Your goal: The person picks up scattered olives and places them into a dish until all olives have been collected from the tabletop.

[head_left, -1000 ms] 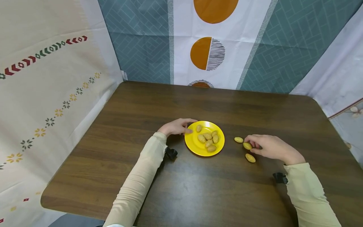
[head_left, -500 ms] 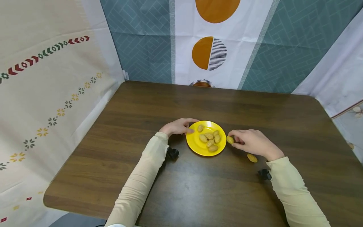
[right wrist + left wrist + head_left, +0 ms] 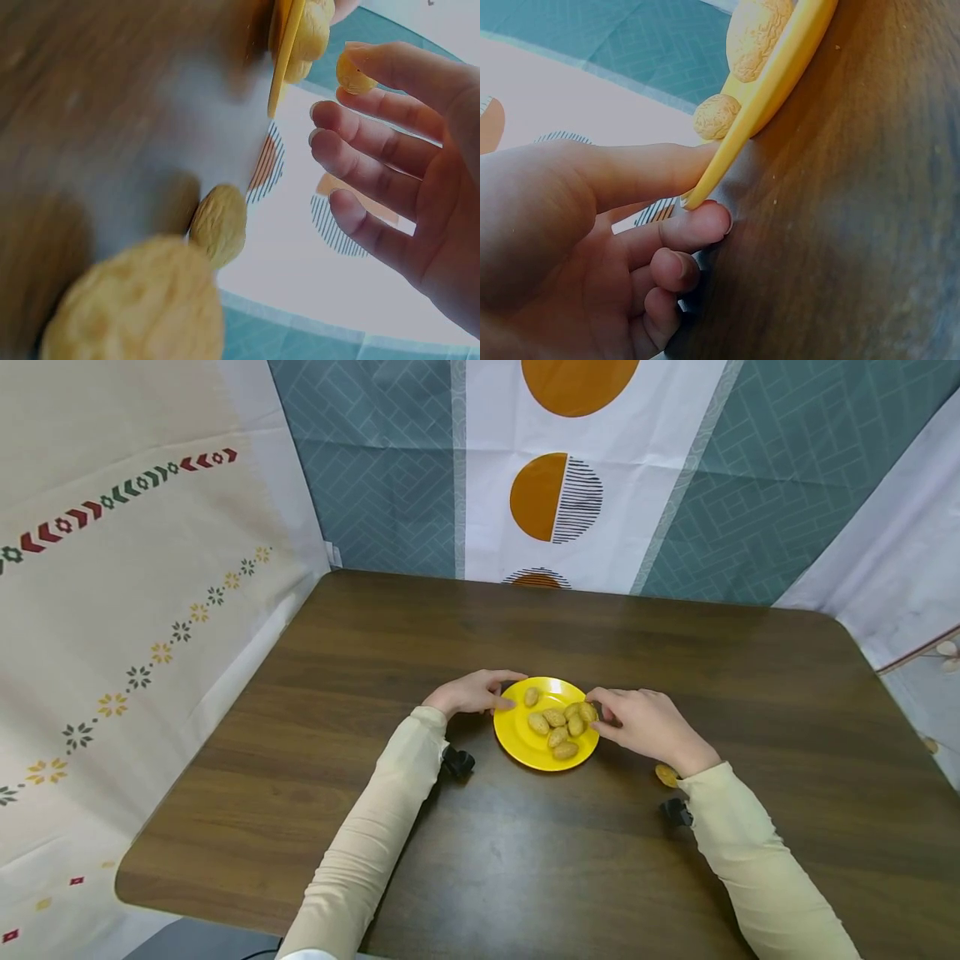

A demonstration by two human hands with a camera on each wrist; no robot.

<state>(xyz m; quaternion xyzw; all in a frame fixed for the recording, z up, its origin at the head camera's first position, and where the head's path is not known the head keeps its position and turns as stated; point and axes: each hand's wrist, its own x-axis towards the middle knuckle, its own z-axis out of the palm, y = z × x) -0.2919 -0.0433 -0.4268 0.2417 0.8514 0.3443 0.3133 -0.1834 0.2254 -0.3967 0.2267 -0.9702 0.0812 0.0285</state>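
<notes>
A yellow plate [image 3: 525, 747] bears several oval, wrinkled, yellowish nuts [image 3: 538, 723]. At its left rim my left hand [image 3: 468, 693] pinches the edge; in the left wrist view the thumb lies on top and fingers are beneath. Over the plate's right side, my right hand [image 3: 648, 722] holds one more such nut [image 3: 354, 76] between thumb and forefinger, its other fingers spread loosely. Two loose nuts lie on the table to the right: the right wrist view has a nearer nut [image 3: 139, 307] and a farther nut [image 3: 219, 225]. Only one loose nut [image 3: 666, 775] shows in the head view.
The brown wooden table [image 3: 420, 627] has rounded corners. Patterned cloths hang behind it and at both sides, among them a teal and white cloth [image 3: 390, 468]. A dark wrist camera [image 3: 457, 762] sits on the left forearm and another dark camera [image 3: 677, 812] on the right.
My right hand has picked up a nut from the table and moved left with it, to the plate's right side. My left hand has stayed at the rim.
</notes>
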